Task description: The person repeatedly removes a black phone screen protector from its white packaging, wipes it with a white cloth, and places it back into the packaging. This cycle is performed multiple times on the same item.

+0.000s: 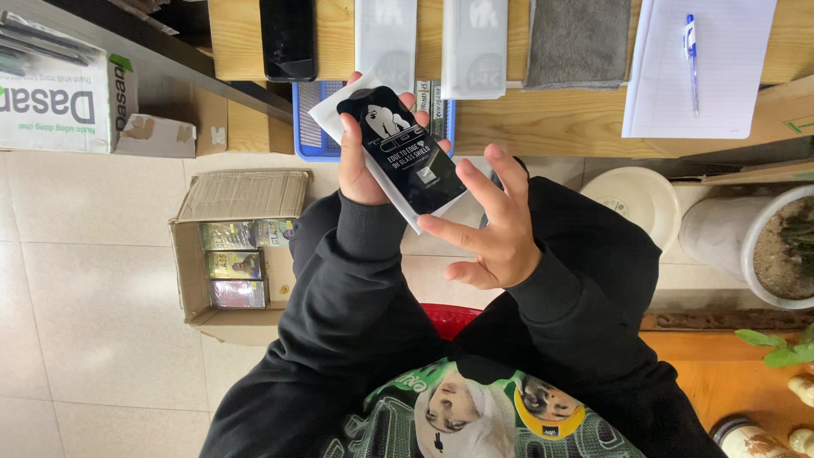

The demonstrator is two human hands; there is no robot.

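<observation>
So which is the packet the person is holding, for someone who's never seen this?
Start at the wooden desk along the top; just below its edge, the left hand holds up a flat black packet. The white and grey packets on the desk lie untouched; this one is glossy black with white backing.

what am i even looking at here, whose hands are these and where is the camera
There is only one picture, taken by a camera worn on a person's head, looking down at their own two bare hands and black sleeves. No machine is involved.

The left hand holds a flat black packet with a white sleeve behind it. The right hand is open, its fingertips touching the packet's lower end.

Beyond the hands is a wooden bench with a dark phone, two pale flat packets, a grey cloth, and paper with a blue pen. A blue tray sits under the hands. On the tiled floor stands an open cardboard box of small packets.
</observation>
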